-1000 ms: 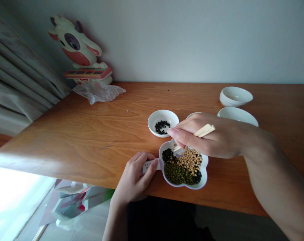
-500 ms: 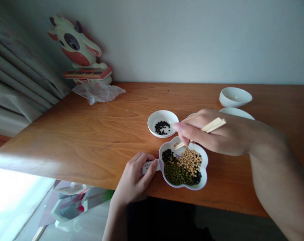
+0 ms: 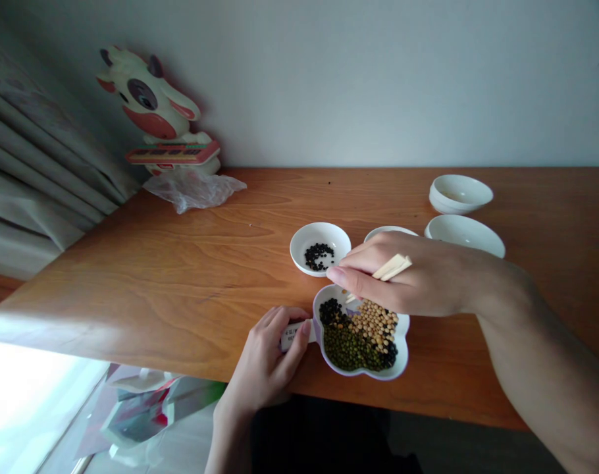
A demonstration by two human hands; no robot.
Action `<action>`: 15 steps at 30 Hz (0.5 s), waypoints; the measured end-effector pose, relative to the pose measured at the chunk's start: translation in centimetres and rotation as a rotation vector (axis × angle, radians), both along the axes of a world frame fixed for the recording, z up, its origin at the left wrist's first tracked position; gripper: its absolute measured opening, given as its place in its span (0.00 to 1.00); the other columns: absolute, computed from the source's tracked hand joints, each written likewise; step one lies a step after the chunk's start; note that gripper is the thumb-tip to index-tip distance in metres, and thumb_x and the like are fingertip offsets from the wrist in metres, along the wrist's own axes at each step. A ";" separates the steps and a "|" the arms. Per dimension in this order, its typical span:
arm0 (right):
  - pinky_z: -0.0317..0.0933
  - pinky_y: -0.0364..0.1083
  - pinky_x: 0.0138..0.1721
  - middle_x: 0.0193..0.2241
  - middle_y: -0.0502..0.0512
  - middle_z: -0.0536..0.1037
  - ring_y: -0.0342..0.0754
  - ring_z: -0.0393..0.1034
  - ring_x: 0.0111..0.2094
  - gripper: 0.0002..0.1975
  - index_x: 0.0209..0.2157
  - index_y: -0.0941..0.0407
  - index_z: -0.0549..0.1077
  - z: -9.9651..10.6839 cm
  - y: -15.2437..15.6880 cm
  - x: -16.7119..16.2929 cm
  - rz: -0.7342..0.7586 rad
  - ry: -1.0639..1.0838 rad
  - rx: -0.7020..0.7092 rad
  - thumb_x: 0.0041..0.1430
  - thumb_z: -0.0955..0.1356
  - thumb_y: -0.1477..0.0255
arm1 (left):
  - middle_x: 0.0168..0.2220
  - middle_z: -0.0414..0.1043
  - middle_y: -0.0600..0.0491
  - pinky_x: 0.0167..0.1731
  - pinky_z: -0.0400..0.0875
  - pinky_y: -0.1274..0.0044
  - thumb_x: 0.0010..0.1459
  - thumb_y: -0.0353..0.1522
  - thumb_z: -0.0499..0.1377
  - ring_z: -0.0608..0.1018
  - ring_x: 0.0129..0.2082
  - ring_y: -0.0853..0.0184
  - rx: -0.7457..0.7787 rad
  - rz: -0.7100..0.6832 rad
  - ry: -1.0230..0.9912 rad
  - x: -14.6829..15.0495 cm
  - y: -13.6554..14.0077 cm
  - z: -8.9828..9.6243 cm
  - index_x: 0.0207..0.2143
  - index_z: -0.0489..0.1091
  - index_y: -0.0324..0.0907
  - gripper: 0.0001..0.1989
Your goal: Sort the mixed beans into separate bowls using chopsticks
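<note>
My left hand [image 3: 267, 359] grips the short handle of a white, lilac-rimmed scalloped dish [image 3: 403, 349] near the table's front edge. Inside the dish lie green beans [image 3: 351, 349], yellow soybeans [image 3: 376, 324] and black beans [image 3: 332, 309], partly mixed. Over its far side, my right hand [image 3: 393, 273] is closed around pale wooden chopsticks [image 3: 392, 268]. Their tips point down into the dish by its upper left, mostly behind my fingers; whether they pinch a bean I cannot tell. Just beyond the dish stands a small white bowl [image 3: 299, 245] with some black beans in it.
Behind my right hand are a partly hidden white bowl [image 3: 391, 230] and another white bowl [image 3: 470, 230], with a further white bowl [image 3: 470, 191] farther back. A cow toy keyboard [image 3: 174, 153] and a clear plastic bag [image 3: 195, 191] sit at the back left of the wooden table [image 3: 205, 276].
My right hand, with the chopsticks, has shifted a little left and lower over the dish, uncovering more of the bowls behind. The left hand keeps its hold on the handle. The view has tilted slightly.
</note>
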State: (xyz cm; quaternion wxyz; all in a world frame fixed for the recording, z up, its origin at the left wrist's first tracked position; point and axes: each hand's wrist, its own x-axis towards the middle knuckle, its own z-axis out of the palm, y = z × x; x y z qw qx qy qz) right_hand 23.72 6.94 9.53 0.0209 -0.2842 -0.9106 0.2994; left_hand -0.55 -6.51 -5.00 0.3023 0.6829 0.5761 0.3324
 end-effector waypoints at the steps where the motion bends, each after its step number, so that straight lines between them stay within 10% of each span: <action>1: 0.46 0.49 0.28 0.18 0.47 0.66 0.41 0.57 0.21 0.31 0.24 0.55 0.68 0.0 0.0 -0.1 0.002 -0.002 0.012 0.78 0.58 0.52 | 0.46 0.82 0.50 0.49 0.73 0.70 0.77 0.39 0.57 0.82 0.46 0.59 0.004 -0.001 -0.005 0.0 0.0 0.0 0.50 0.75 0.48 0.09; 15: 0.43 0.49 0.27 0.18 0.47 0.65 0.41 0.53 0.20 0.31 0.23 0.55 0.66 -0.4 -0.2 -1.1 -0.036 -0.027 0.028 0.79 0.57 0.54 | 0.48 0.81 0.48 0.48 0.77 0.69 0.74 0.37 0.60 0.82 0.45 0.59 -0.030 -0.036 -0.181 -0.3 -0.2 0.2 0.55 0.73 0.45 0.11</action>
